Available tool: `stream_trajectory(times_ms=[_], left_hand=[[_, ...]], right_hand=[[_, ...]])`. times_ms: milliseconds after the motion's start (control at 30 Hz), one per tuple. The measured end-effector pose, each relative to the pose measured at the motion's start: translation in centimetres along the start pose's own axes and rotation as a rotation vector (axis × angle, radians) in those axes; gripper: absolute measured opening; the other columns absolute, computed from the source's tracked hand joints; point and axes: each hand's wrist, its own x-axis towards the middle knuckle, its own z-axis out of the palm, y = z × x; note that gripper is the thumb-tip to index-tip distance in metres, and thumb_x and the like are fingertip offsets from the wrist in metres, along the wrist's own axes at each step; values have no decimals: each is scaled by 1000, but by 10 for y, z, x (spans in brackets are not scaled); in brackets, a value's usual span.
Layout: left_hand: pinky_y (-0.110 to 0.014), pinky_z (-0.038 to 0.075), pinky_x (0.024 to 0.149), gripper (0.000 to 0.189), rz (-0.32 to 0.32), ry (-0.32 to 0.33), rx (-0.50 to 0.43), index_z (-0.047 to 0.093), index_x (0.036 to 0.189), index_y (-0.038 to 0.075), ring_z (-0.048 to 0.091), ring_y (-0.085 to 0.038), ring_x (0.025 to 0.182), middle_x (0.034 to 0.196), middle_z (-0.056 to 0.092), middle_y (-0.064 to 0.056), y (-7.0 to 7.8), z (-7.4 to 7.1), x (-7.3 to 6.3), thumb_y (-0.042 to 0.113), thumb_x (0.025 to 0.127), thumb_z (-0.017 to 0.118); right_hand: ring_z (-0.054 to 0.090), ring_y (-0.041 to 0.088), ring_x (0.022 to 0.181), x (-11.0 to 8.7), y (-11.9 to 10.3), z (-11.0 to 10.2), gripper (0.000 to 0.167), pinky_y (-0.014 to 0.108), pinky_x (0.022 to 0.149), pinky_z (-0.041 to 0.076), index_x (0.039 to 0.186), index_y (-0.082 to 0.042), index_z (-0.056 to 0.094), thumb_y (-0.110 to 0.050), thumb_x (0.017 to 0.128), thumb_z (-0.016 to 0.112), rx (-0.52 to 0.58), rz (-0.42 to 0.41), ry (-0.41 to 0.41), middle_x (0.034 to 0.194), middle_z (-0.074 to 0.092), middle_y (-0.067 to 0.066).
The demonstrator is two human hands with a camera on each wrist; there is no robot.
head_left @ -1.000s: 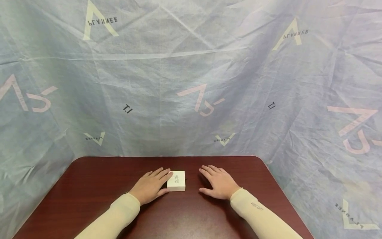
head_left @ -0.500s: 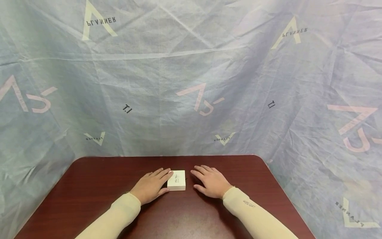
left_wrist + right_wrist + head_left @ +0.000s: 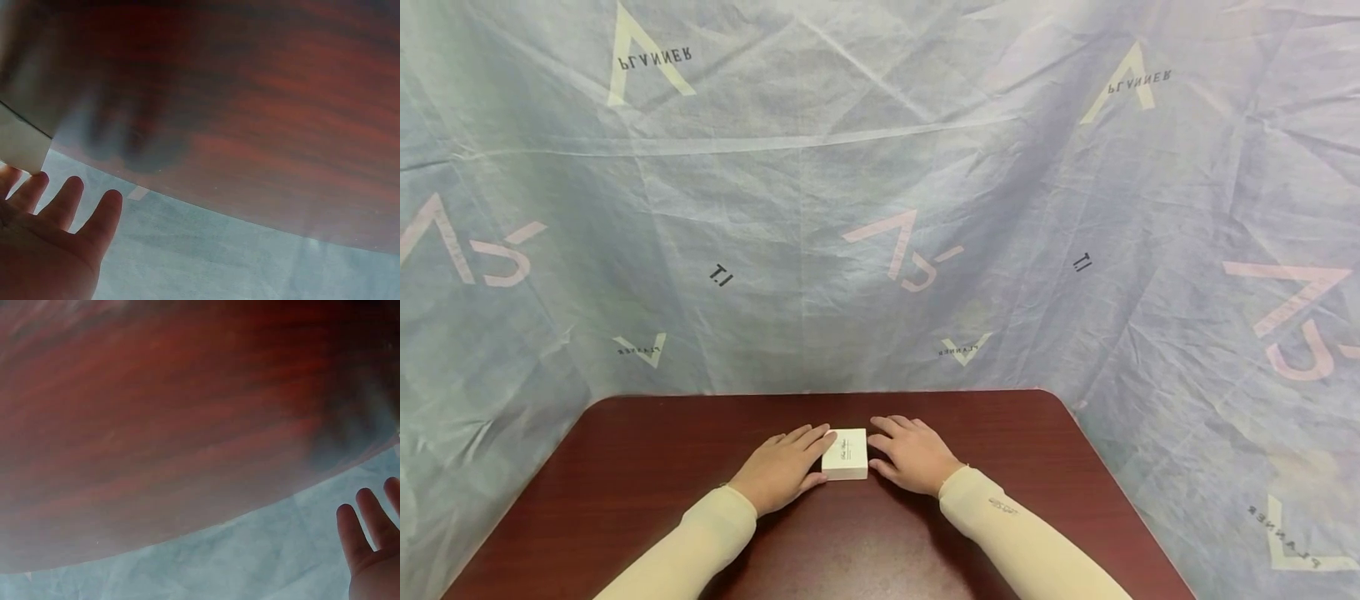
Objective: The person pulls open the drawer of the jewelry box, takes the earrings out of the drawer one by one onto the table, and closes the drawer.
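White square box [image 3: 843, 452] with dark printing on its upper face lies flat on the dark red wooden table [image 3: 1000, 427], toward the far edge and between the person's two hands. Left hand [image 3: 777, 471]: fingers extended and close together, one fingertip lapping the box's far left corner, thumb at the near left corner. Contact is by touch only; the digits are not curled around the box. Right hand [image 3: 919, 458]: fingers extended with a slight bend, thumb apart, tips just beside the right wall. Whether they touch it cannot be told from the head view, and the right wrist view shows only part of that hand. Neither hand has a closed grip.

For good two-sided contact, observe the following. Hold the left fingertips steady as a stop. Bring the right fingertips in low and level, directly opposite the left. Apply even, light pressure from both sides; an unequal push would probably skid the box across the smooth tabletop or turn it out of square. Place fingers on the side walls rather than the upper face, since downward pressure there may hinder a clean hold.
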Motion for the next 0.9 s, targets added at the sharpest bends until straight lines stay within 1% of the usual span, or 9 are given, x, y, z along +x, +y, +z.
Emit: stream_trajectory(times_ms=[100,167,300,467,567,633,900], left_hand=[[-65,56,130,72,-1,1,6,51,180,19,59,-37,168,186,54,-5,0,1,0,49,119,72],[-64,56,130,72,-1,2,11,50,181,19,59,-36,168,186,54,-5,-1,2,1,49,119,71],[-64,57,129,72,4,12,19,51,180,19,59,-36,167,186,54,-5,-1,4,1,49,119,72],[-61,59,128,71,11,29,52,51,180,20,61,-34,166,185,56,-5,-2,5,1,50,119,71],[-61,59,127,71,14,39,62,52,180,19,62,-34,165,184,57,-5,-2,6,1,50,119,72],[-60,59,127,71,16,44,66,52,179,19,63,-34,164,183,57,-6,-2,6,0,50,118,72],[-61,60,126,71,23,49,87,52,179,18,63,-34,163,183,58,-7,-2,6,1,50,119,72]], right_hand=[[72,24,151,3,-3,1,32,48,117,66,139,-28,85,-49,115,76,-24,-4,11,167,72,2],[74,24,146,6,-5,2,26,46,114,67,132,-28,87,-47,115,79,-42,-16,33,163,74,1],[79,22,134,10,-7,2,14,42,103,68,119,-29,90,-40,112,84,-72,-43,107,152,80,0],[80,20,116,13,-9,-2,2,37,90,65,105,-30,92,-31,104,91,-110,-76,187,137,83,-2],[79,19,110,14,-10,-3,4,35,86,63,98,-31,92,-28,100,92,-136,-95,202,132,84,-2],[79,19,108,14,-10,-4,5,34,84,62,96,-32,92,-28,100,92,-154,-101,198,129,84,-3],[77,19,101,15,-9,-2,8,34,80,59,96,-33,94,-29,101,90,-187,-102,186,123,84,-5]])
